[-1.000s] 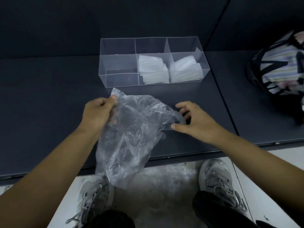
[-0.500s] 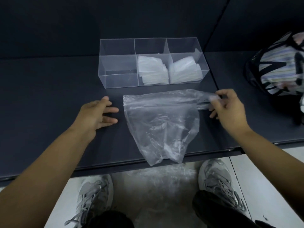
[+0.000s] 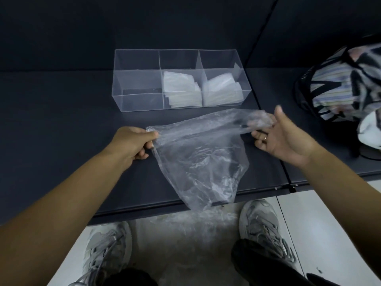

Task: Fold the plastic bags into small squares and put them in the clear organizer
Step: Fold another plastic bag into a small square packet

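Note:
A crumpled clear plastic bag (image 3: 198, 157) is stretched over the dark table (image 3: 61, 124), its lower end hanging past the front edge. My left hand (image 3: 132, 143) pinches the bag's left top corner. My right hand (image 3: 282, 137) is turned palm-inward and holds the bag's right end, the film lying over its curled fingers. Behind the bag stands the clear organizer (image 3: 138, 83) with several compartments. Folded white bag squares fill its front middle compartment (image 3: 181, 89) and front right compartment (image 3: 222, 89). The left compartments hold nothing.
A striped fabric bag (image 3: 342, 79) sits on the table at the right, with a white object (image 3: 371, 129) below it. A seam (image 3: 268, 131) divides the table right of the organizer. More clear plastic (image 3: 185, 228) lies on the floor between my shoes.
My left hand left the tabletop and took hold of the bag's left corner. My right hand rotated palm-inward while keeping the right end. The bag now hangs stretched between both hands.

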Motion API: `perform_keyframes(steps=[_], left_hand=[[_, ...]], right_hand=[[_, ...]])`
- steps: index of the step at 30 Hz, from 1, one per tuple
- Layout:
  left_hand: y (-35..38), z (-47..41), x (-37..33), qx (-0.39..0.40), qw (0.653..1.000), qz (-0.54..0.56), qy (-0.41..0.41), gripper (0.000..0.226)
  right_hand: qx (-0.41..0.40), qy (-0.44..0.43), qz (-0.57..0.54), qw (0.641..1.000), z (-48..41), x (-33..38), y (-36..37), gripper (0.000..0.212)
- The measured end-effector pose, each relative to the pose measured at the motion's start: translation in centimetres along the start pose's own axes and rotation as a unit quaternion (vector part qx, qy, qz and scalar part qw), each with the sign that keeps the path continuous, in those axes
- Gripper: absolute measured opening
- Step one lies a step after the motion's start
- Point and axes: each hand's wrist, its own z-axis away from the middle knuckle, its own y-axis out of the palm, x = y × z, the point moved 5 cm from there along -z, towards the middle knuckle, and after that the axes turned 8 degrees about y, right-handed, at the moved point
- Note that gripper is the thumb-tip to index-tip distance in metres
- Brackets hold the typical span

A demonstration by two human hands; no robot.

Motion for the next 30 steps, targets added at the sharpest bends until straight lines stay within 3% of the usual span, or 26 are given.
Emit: perform_keyframes(steps=[3,5,8,12,14,16,18,21,24,26,28,30], left_hand=[[-0.9,-0.1,0.2,-0.006,1.000,0.002,0.002,0.012],[-1.8,-0.3,0.2,-0.022,1.000,0.001,0.002,0.013],[-3.3,-0.7,0.1,-0.054,0.998,0.019,0.011,0.016],[-3.7,-1.1,-0.4,-0.051,0.995,0.076,0.034,0.019],[-3.5,-1.0,-0.2,-0.070,0.993,0.088,0.036,0.022],[-3.6,-1.1,0.1,-0.111,0.991,0.063,0.043,0.025],[-3.8,-1.1,0.3,-0.146,0.987,0.030,0.063,0.028],[-3.5,-1.2,0.1,-0.138,0.985,0.067,0.079,0.027],[-3.3,-0.7,0.6,-0.065,0.983,0.168,0.028,0.030],[-3.4,0.6,1.2,-0.013,0.974,0.225,-0.006,0.043],[-2.9,2.8,2.3,0.031,0.960,0.274,-0.048,0.051],[-1.7,5.5,3.4,0.088,0.943,0.308,-0.089,0.054]], right_hand=[[0.001,0.014,0.025,1.000,-0.1,0.4,0.3,0.041],[-0.001,0.033,0.126,0.992,0.0,0.3,0.4,0.035],[0.004,0.053,0.248,0.967,0.3,0.0,0.3,0.043],[0.023,0.067,0.274,0.959,0.6,0.3,0.4,0.055],[0.009,0.049,0.251,0.967,0.3,0.8,0.7,0.042],[-0.049,0.000,0.223,0.974,-0.5,1.3,0.6,0.018],[-0.143,-0.053,0.210,0.966,-1.7,1.9,0.1,0.007],[-0.289,-0.106,0.199,0.931,-2.6,2.4,-1.1,0.019],[-0.379,-0.157,0.231,0.882,-1.5,2.0,-1.1,0.020],[-0.347,-0.166,0.255,0.887,0.0,0.8,0.9,0.016],[-0.211,-0.136,0.269,0.930,1.9,-1.4,4.1,0.024],[-0.038,-0.078,0.307,0.948,4.1,-4.0,7.7,0.029]])
